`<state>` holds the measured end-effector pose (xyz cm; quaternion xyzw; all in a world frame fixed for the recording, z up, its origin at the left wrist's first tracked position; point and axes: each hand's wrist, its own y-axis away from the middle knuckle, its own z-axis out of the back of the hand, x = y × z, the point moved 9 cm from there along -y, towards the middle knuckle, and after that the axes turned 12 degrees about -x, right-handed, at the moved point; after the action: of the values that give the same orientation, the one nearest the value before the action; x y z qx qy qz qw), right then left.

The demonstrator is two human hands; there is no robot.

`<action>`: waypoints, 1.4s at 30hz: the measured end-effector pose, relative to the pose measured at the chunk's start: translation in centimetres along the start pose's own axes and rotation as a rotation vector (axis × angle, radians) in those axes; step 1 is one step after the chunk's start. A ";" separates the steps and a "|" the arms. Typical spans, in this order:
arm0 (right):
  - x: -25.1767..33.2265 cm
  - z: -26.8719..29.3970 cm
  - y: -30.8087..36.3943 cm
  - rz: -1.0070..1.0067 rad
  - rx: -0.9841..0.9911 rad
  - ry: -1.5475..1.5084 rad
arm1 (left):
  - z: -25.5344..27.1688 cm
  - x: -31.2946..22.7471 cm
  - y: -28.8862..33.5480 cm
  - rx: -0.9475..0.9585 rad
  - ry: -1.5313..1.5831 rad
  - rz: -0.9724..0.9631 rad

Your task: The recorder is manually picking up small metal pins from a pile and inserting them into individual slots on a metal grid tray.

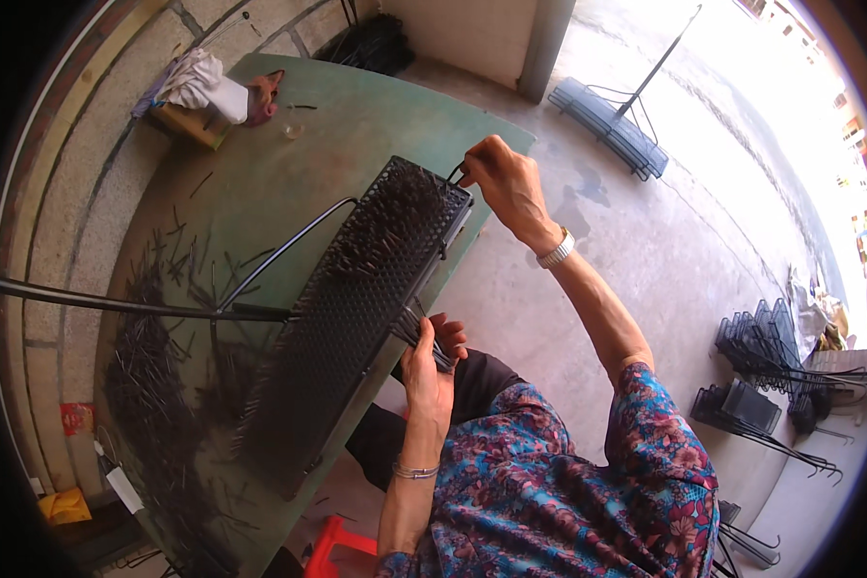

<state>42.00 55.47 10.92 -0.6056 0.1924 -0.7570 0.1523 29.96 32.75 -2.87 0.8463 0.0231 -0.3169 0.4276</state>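
Observation:
A long black perforated metal rack (pixel 347 299) with a long black handle (pixel 144 301) lies along the near edge of the green table. Many thin dark strips (pixel 385 226) stand up from the holes in its far half. My right hand (pixel 507 183) is at the rack's far right corner. Its thumb and fingers pinch a thin dark strip (pixel 456 173). Below the rack's near side, my left hand (pixel 430 371) is closed around a bundle of thin dark strips (pixel 438 353), partly hidden by the fingers.
Loose dark strips (pixel 149 356) are heaped along the table's left side. White cloth (pixel 202 85) lies at the table's far left corner. A similar rack (pixel 607 125) stands on the floor, with more racks (pixel 761 347) at the right. A red stool (pixel 337 544) is below the table edge.

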 end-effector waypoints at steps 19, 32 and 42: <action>1.0 -3.4 -0.1 0.275 0.275 0.168 | -1.7 0.0 0.9 0.086 -0.018 -0.036; -0.7 -2.3 1.9 0.252 0.115 0.718 | -3.3 -0.2 1.9 0.111 -0.107 -0.058; 2.0 -2.7 11.1 -0.370 0.782 -0.105 | -4.6 -0.4 2.4 0.171 -0.215 -0.080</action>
<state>38.91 45.09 6.80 -0.5642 -0.2288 -0.7556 0.2416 32.80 34.75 1.04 0.8392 -0.0163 -0.4232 0.3412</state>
